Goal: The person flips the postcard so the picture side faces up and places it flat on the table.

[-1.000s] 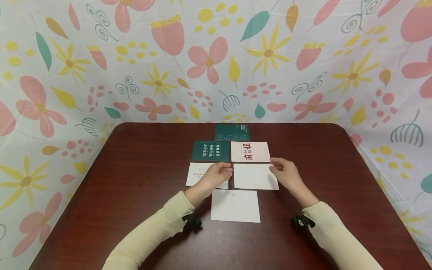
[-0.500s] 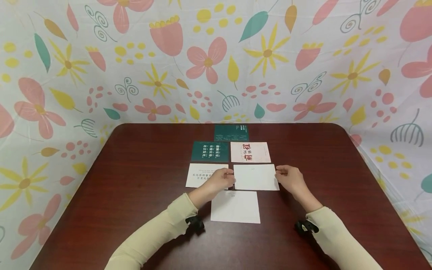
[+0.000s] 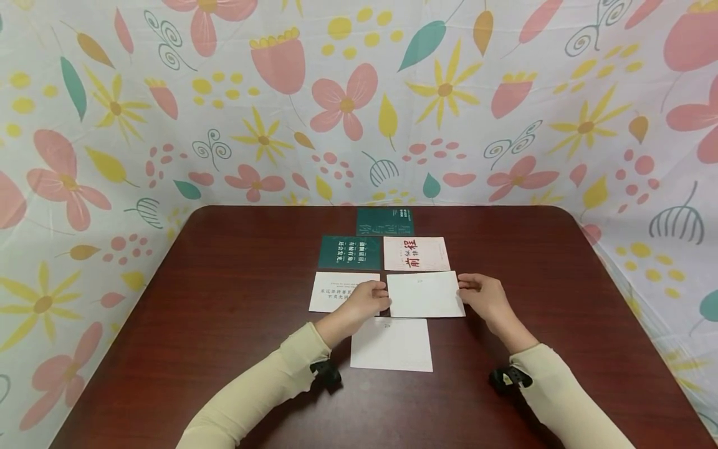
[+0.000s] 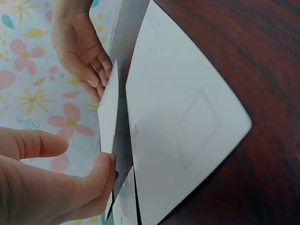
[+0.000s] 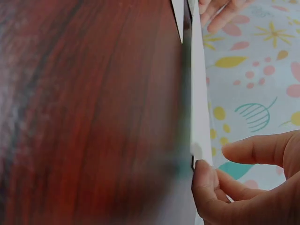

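A white postcard [image 3: 425, 294], faintly marked near its top edge, lies between my hands. My left hand [image 3: 359, 307] touches its left edge with the fingertips. In the left wrist view the left thumb [image 4: 49, 145] stands apart from the card. My right hand [image 3: 489, 304] is at the right edge, and in the right wrist view a fingertip [image 5: 204, 173] meets the card's corner while the thumb stays off it. Seen edge-on, this postcard [image 4: 110, 110] looks slightly raised. Nearer me, another white postcard [image 3: 391, 349] lies flat, with a printed stamp box visible in the left wrist view.
Left of the middle lies a white postcard with black writing [image 3: 330, 292], partly covered by my left hand. Behind are a green postcard [image 3: 331, 252], a pale one with red characters [image 3: 392, 259] and another green one [image 3: 373, 221] at the brown table's [image 3: 224, 312] far edge.
My right hand has moved slightly right and nearer me, to the postcard's right edge. My left hand has come down to its left edge. The postcard has shifted and turned a little.
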A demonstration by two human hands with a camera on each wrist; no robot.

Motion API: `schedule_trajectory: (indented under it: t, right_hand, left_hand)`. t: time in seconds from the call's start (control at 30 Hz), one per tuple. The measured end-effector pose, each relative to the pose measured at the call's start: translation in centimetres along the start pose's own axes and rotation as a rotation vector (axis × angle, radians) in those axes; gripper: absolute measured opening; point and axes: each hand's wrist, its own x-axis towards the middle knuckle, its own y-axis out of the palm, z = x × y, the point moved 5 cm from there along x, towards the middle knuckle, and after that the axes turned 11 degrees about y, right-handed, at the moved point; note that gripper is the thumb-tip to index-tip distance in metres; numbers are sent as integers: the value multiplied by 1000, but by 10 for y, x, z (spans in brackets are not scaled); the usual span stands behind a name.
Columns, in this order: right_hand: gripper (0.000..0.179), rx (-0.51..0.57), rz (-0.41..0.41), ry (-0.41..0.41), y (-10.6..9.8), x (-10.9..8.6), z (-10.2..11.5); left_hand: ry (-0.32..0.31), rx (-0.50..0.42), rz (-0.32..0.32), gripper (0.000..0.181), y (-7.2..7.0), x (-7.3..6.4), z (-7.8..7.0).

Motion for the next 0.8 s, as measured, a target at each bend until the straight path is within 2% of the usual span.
schedule_trajectory:
  t: [0.2, 0.4, 0.8]
  right_hand:
    - [41, 89, 7, 12, -4, 1, 1]
    - [39, 180, 33, -15, -7, 2, 2]
    - [42, 261, 92, -12, -12, 2, 2]
  left_hand:
    - [13, 14, -24, 48, -5, 1, -4]
    - [33, -3, -78, 40, -9, 6, -6]
    - [46, -70, -129, 21, -15, 11, -6]
